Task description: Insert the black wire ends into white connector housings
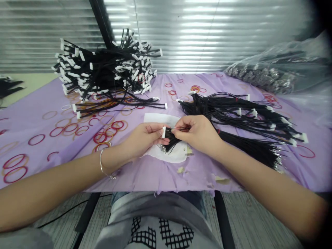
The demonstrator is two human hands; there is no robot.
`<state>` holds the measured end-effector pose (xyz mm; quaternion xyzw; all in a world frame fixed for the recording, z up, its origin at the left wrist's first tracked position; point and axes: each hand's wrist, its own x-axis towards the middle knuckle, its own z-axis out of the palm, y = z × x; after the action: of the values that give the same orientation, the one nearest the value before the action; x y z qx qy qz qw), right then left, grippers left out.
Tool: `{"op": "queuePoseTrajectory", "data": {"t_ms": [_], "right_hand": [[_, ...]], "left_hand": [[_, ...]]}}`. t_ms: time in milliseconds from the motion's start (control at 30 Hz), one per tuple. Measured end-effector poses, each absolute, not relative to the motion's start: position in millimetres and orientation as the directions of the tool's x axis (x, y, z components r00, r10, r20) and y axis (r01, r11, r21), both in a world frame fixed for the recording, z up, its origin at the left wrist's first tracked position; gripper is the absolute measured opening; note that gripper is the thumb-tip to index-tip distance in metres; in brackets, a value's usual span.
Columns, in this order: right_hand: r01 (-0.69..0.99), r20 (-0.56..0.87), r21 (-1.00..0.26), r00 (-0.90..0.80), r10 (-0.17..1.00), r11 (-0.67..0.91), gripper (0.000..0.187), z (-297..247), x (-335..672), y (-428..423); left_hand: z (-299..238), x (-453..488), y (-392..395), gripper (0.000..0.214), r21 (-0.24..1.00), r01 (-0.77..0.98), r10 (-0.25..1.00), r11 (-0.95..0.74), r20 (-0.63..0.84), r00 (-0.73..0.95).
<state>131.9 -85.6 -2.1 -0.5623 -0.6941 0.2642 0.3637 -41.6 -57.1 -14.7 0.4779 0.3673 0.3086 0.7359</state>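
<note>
My left hand pinches a white plastic connector between thumb and fingers. Black wires run from that connector and fan downward. My right hand grips the wires at their top, close to the connector, with its fingertips. Under both hands lies a white paper sheet, with a few metal-tipped wire ends on it. A large bundle of black wires with white connectors lies just beyond my right hand.
A taller heap of wire harnesses stands at the back left, with loose harnesses before it. A plastic bag of metallic parts lies back right. A lilac ring-patterned cloth covers the table, whose torn front edge is near my lap.
</note>
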Motion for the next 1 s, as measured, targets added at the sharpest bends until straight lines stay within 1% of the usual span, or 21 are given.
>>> {"op": "queuePoseTrajectory", "data": {"t_ms": [100,200,333,433,600,700,767,833,900,967,1000], "right_hand": [[0.600,0.224,-0.764,-0.095,0.970,0.235,0.011,-0.8,131.4,-86.5],[0.599,0.226,-0.763,-0.103,0.969,0.242,0.012,-1.0,131.4,-87.4],[0.630,0.282,-0.705,-0.171,0.944,0.325,0.013,-3.1,131.0,-88.8],[0.653,0.296,-0.669,-0.204,0.933,0.355,0.013,-5.4,129.5,-89.2],[0.655,0.280,-0.669,-0.215,0.935,0.351,0.013,-8.3,127.5,-87.8],[0.657,0.307,-0.646,-0.243,0.920,0.389,0.013,-7.1,131.0,-85.7],[0.667,0.375,-0.580,-0.291,0.880,0.468,0.015,-4.9,136.0,-83.9],[0.672,0.432,-0.519,-0.327,0.841,0.528,0.022,-2.4,142.0,-81.8],[0.677,0.424,-0.515,-0.332,0.842,0.526,0.018,-0.5,147.5,-79.7],[0.687,0.377,-0.532,-0.332,0.864,0.496,0.011,0.4,151.3,-77.8],[0.689,0.362,-0.534,-0.337,0.869,0.490,0.010,0.5,152.6,-77.1]], "left_hand": [[-17.1,-43.2,-56.6,0.022,0.945,-0.068,0.795,0.319,-0.228,0.562],[-18.2,-44.7,-55.8,0.024,0.943,-0.073,0.785,0.323,-0.224,0.577],[-19.0,-45.8,-55.1,0.026,0.932,-0.102,0.769,0.349,-0.222,0.600],[-19.7,-46.2,-55.2,0.023,0.934,-0.099,0.766,0.343,-0.217,0.605],[-20.1,-45.4,-55.7,0.016,0.942,-0.074,0.756,0.328,-0.215,0.618],[-17.3,-43.1,-57.1,0.013,0.918,-0.156,0.765,0.364,-0.200,0.612],[-14.5,-41.4,-58.5,0.009,0.896,-0.236,0.801,0.376,-0.187,0.568],[-12.7,-40.8,-59.0,0.005,0.877,-0.284,0.824,0.387,-0.190,0.534],[-13.3,-41.4,-57.8,0.004,0.867,-0.279,0.814,0.413,-0.214,0.540],[-16.0,-43.0,-55.1,0.006,0.864,-0.259,0.795,0.431,-0.228,0.563],[-17.7,-43.9,-53.5,0.008,0.865,-0.251,0.789,0.433,-0.229,0.570]]}}
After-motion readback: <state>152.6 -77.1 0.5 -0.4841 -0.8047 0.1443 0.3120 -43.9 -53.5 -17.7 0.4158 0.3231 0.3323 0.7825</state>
